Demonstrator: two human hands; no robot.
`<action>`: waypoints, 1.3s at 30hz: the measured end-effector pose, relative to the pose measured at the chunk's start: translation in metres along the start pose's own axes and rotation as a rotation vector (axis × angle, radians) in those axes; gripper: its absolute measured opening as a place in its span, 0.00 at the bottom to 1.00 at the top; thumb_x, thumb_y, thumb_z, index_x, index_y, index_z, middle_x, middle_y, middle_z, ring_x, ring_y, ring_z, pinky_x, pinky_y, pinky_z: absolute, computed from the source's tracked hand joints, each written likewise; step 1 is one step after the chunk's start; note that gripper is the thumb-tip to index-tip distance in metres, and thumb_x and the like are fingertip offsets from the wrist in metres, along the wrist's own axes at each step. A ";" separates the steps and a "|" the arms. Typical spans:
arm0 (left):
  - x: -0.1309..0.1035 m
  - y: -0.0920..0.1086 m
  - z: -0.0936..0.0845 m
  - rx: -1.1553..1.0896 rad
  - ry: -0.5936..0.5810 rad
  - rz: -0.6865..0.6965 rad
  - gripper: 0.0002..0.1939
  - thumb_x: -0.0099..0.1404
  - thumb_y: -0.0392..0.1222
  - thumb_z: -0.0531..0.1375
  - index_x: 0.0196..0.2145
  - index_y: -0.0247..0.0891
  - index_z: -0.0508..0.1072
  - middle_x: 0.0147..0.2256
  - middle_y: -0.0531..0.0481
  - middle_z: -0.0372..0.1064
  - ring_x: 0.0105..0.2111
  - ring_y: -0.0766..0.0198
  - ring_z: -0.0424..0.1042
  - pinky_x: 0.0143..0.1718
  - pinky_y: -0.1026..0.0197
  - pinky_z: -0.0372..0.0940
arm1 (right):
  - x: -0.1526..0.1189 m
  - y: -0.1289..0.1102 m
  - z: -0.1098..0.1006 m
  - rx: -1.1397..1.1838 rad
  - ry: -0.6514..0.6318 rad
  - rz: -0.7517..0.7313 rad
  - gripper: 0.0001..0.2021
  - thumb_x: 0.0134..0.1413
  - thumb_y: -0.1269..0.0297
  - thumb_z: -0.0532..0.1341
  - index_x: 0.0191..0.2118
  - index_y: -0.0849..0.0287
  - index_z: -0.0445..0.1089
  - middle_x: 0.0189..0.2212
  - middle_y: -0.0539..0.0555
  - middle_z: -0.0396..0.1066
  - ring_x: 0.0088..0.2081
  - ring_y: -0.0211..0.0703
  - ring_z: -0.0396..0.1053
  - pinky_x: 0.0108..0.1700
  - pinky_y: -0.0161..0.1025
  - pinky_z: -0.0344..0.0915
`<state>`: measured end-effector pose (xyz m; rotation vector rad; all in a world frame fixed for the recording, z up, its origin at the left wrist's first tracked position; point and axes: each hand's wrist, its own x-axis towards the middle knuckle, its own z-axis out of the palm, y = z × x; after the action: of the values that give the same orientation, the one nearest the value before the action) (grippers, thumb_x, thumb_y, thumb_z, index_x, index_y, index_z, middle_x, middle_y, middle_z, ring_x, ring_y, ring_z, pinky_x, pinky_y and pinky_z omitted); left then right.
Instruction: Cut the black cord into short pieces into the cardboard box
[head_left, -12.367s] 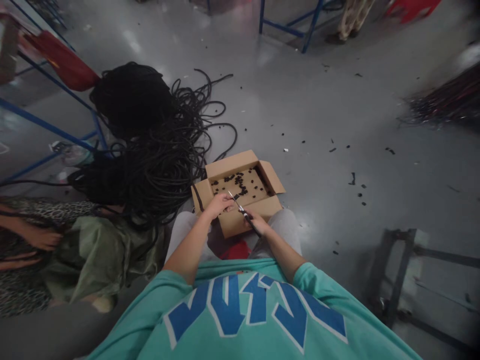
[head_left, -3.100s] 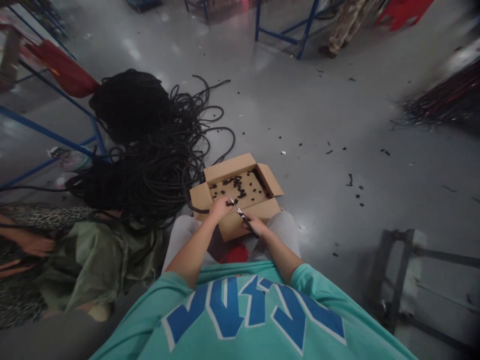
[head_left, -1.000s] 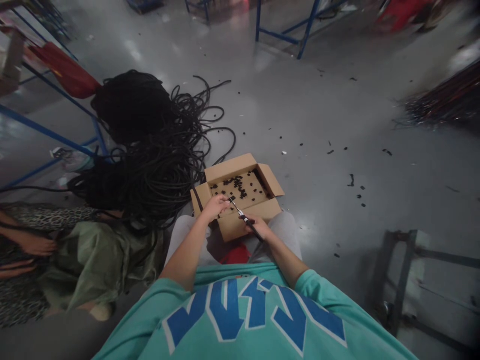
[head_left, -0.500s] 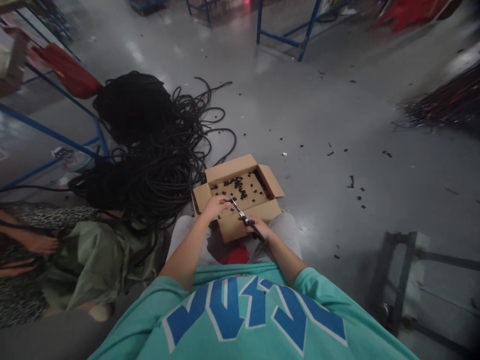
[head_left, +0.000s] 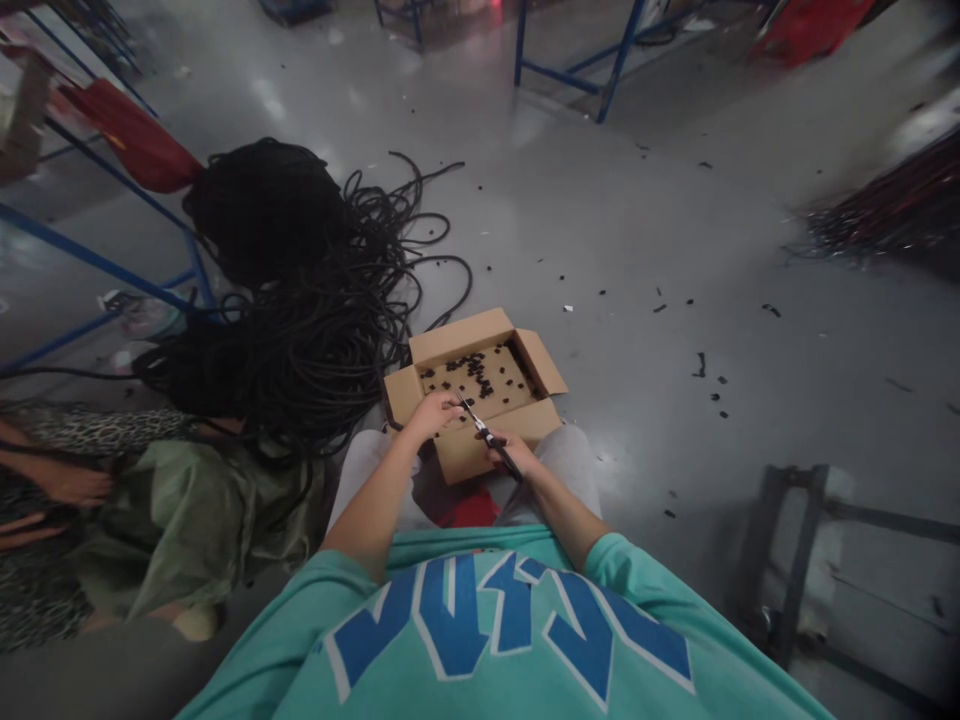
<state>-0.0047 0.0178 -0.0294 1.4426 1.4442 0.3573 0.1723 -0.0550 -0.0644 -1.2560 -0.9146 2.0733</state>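
My right hand point(head_left: 512, 452) is closed around the black handles of a pair of scissors point(head_left: 490, 437), whose silver blades point up and left over an open cardboard box point(head_left: 469, 455). Close to the blade tips, my left hand point(head_left: 433, 415) pinches a small black piece point(head_left: 467, 402). Whether the blades touch this piece is too small to tell. Many more small black pieces point(head_left: 478, 372) lie scattered on the bottom of the box, which sits between my knees with its flaps folded outward.
Left of the box lies a big heap of black cord point(head_left: 300, 330). A co-worker's hand point(head_left: 79, 487) is at the far left. Black scraps point(head_left: 700, 365) dot the floor on the right, near a metal frame point(head_left: 806, 560). Blue frame legs point(head_left: 619, 60) stand ahead.
The scissor handles have drawn slightly closer together in my right hand. My left hand stays in nearly the same place.
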 end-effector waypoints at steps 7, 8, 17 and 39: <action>0.000 -0.004 0.001 0.004 -0.005 -0.015 0.09 0.49 0.41 0.56 0.27 0.32 0.70 0.18 0.55 0.61 0.15 0.74 0.56 0.18 0.68 0.54 | 0.002 0.002 -0.001 -0.037 0.019 0.014 0.24 0.26 0.70 0.58 0.40 0.64 0.64 0.09 0.39 0.53 0.10 0.28 0.51 0.13 0.29 0.46; 0.001 -0.003 0.001 0.016 -0.004 -0.017 0.09 0.49 0.41 0.56 0.27 0.32 0.70 0.18 0.55 0.61 0.15 0.73 0.56 0.18 0.68 0.54 | 0.003 0.002 -0.001 -0.039 0.023 0.013 0.24 0.26 0.70 0.58 0.39 0.64 0.64 0.09 0.39 0.53 0.10 0.28 0.51 0.13 0.29 0.46; 0.001 0.001 0.003 0.291 0.070 0.144 0.08 0.52 0.39 0.54 0.26 0.33 0.71 0.25 0.50 0.68 0.27 0.67 0.65 0.31 0.65 0.59 | 0.002 0.003 0.000 0.002 0.016 0.048 0.25 0.26 0.70 0.58 0.40 0.63 0.64 0.08 0.38 0.52 0.09 0.28 0.50 0.13 0.29 0.46; 0.004 0.008 0.000 0.395 -0.012 0.176 0.08 0.51 0.39 0.56 0.27 0.34 0.73 0.27 0.48 0.70 0.28 0.65 0.65 0.32 0.64 0.58 | 0.004 -0.002 -0.001 -0.020 0.054 0.016 0.29 0.27 0.71 0.58 0.45 0.60 0.63 0.12 0.40 0.54 0.12 0.28 0.51 0.16 0.29 0.47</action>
<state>0.0010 0.0229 -0.0246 1.8927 1.4347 0.1753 0.1713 -0.0508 -0.0655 -1.3272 -0.9058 2.0377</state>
